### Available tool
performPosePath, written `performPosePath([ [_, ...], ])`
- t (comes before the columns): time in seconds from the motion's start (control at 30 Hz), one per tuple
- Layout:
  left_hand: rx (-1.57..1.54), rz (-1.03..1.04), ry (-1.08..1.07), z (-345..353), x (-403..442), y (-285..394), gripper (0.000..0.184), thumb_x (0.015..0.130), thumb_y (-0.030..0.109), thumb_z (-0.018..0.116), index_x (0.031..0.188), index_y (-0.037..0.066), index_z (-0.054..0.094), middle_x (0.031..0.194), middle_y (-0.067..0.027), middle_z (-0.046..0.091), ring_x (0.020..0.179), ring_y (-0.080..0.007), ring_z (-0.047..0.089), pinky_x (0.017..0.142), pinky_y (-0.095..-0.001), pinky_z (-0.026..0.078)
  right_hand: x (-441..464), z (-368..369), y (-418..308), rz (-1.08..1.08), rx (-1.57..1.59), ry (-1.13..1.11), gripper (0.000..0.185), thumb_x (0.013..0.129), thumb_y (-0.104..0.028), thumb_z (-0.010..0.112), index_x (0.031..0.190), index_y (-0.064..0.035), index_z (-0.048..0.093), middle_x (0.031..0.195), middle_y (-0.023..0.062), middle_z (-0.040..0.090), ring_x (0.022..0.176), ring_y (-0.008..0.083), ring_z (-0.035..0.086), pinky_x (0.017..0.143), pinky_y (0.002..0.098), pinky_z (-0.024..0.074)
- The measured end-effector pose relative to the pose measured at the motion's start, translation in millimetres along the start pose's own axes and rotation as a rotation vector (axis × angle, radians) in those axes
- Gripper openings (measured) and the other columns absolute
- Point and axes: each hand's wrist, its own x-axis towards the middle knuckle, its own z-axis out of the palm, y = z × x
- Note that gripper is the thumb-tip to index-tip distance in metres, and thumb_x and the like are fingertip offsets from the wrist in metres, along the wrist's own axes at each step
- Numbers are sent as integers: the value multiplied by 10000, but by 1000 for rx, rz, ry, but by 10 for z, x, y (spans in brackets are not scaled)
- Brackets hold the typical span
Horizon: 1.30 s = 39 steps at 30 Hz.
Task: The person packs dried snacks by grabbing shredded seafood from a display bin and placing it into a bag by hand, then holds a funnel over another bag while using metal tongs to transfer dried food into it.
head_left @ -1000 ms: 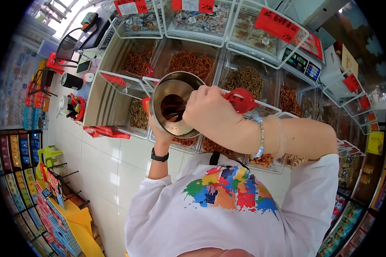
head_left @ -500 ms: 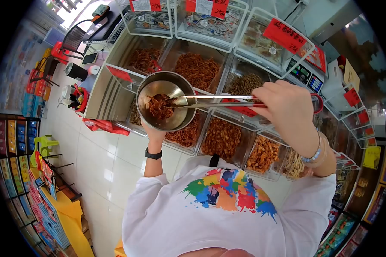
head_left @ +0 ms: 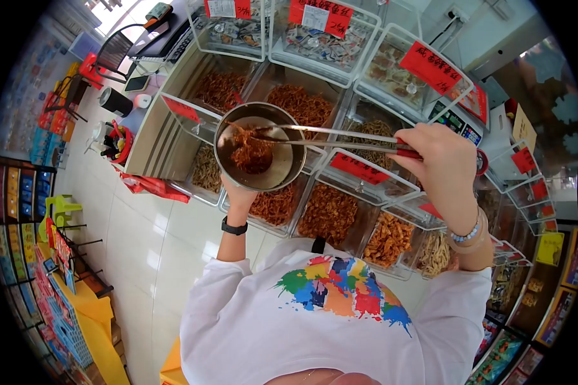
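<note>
A round metal bowl is held up by my left hand, which grips its lower side; most of those fingers are hidden beneath it. Inside lies a clump of reddish-brown shredded snack. My right hand is closed around the red-handled end of long metal tongs. The tips of the tongs reach into the bowl and touch the shreds. Just behind the bowl stands a clear bin of red shredded snack.
Several clear bins of dried snacks surround the bowl, among them one with chunky orange pieces. Lidded bins with red labels stand at the back. A digital scale sits at the right, and a red basket at the left.
The bowl has shifted slightly right, and the shreds in it look more spread and heaped. My right hand has shifted slightly, still holding the tongs.
</note>
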Motion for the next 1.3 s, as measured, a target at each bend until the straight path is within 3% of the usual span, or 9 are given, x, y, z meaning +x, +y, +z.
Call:
performPosePath([
  [0.33,-131,-86,16,61,111,-14,676,664,150,865,1237,4,536,1166,-123,642,1051,-236,631,903,-357,508,46,-143,109,56,60,79,282,661,-237,830,876,-104,705,735,18,633,694,219,630,594,321,478],
  [0.43,-268,-287,-16,76,159,180,668,653,138,864,1222,6,540,1165,-116,641,1046,-218,632,886,-331,509,28,-91,240,107,148,50,308,663,-230,844,885,-60,714,765,53,667,689,252,646,620,317,495],
  [0.53,-155,-127,-24,-3,137,-160,638,670,95,849,1218,2,536,1152,-110,641,1035,-218,636,875,-336,521,-1,-18,420,216,267,57,316,677,-217,847,887,-22,713,784,98,689,691,271,665,649,312,510],
  [0.63,-76,-181,-65,-69,114,-306,799,707,94,850,1384,22,431,1335,-144,530,1221,-251,549,1000,-392,509,-24,132,644,316,290,65,340,686,-239,856,907,-16,727,785,126,701,694,282,680,662,316,514],
  [0.8,38,-95,156,-199,-17,-630,641,687,144,874,1235,30,561,1136,-93,645,1103,-228,612,943,-379,530,110,775,917,321,67,27,396,707,-384,828,915,-56,752,789,142,703,752,315,679,692,379,525],
  [0.93,122,-117,247,-282,-175,-718,638,686,145,875,1231,28,566,1138,-94,646,1102,-227,612,940,-378,530,493,1562,788,302,-49,-198,320,692,-389,822,869,-129,760,815,124,698,793,319,672,684,417,515],
  [1.17,-49,-291,76,-47,-489,-292,632,682,147,879,1223,25,575,1141,-96,647,1101,-226,614,935,-376,531,984,2726,454,106,-199,-430,435,625,-417,876,801,-50,722,785,116,698,792,286,709,681,378,552],
  [1.23,-99,-356,12,16,-626,-114,630,681,147,879,1221,24,578,1142,-96,648,1100,-225,614,934,-375,531,1054,2801,406,206,-233,-685,626,591,-486,887,976,-33,695,838,125,701,869,293,699,704,385,557],
  [1.3,-138,-418,-54,43,-763,68,629,681,148,880,1219,23,580,1143,-97,648,1100,-225,615,932,-374,531,978,2839,422,204,-252,-647,756,582,-505,889,1116,-28,645,886,124,702,882,292,699,724,383,559],
])
